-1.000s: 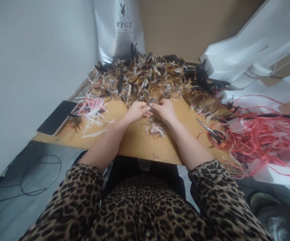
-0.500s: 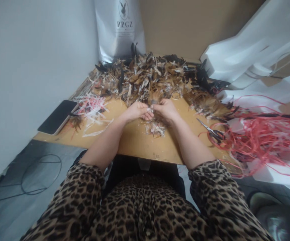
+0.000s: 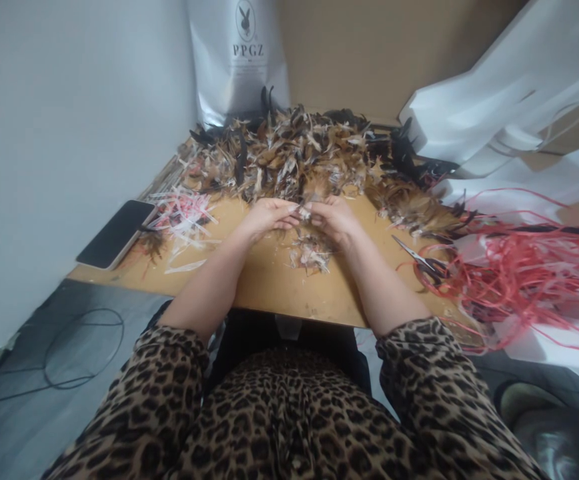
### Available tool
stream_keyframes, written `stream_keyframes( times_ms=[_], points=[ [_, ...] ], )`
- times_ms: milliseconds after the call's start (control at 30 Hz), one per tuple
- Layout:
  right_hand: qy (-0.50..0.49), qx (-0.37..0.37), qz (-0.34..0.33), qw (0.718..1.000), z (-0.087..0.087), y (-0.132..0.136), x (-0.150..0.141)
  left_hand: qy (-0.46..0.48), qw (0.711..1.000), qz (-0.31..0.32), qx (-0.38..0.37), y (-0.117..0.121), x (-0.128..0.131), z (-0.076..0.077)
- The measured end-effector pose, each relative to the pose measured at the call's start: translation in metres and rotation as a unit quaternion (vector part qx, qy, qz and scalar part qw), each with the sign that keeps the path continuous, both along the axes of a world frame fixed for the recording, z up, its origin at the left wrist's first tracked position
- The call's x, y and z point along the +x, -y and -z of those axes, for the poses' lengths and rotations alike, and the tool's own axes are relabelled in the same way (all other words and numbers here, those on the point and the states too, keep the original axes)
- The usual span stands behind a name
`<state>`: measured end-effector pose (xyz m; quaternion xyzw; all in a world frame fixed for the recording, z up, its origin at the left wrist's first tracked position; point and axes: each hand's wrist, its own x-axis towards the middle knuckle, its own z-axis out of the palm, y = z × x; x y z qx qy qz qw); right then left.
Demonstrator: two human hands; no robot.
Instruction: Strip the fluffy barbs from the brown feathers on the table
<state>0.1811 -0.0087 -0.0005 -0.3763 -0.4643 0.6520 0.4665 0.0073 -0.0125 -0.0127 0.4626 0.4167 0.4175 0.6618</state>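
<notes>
On the table (image 3: pixel 274 290), a clump of feather scraps (image 3: pixel 310 258) lies nearest you. Scissors (image 3: pixel 422 261) rest to your right, beside tangled red strips (image 3: pixel 534 273); a phone (image 3: pixel 116 235) lies to your left. Beyond the clump, your left hand (image 3: pixel 268 219) and right hand (image 3: pixel 336 219) pinch a small pale-ended tuft (image 3: pixel 305 213) between narrowed thumbs and fingers. Just past them spreads the feather pile (image 3: pixel 289 150), with a printed bag (image 3: pixel 242 63) standing behind.
</notes>
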Motion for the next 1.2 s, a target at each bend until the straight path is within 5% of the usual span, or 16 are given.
stream_keyframes(
  times_ms=[367,767,1200],
  points=[
    [-0.039,-0.035,0.026,0.998,0.0011,-0.0015,-0.0016,-0.075,0.979,-0.097,0.161,-0.0023,0.0063,0.0035],
    [-0.067,-0.114,-0.005,0.991,-0.0025,0.0020,-0.0051,-0.270,0.875,-0.135,0.379,0.0027,0.0032,0.0022],
    [-0.159,-0.223,-0.052,0.960,-0.0061,0.0054,-0.0067,-0.167,0.907,-0.121,0.368,0.0044,0.0063,0.0018]
  ],
)
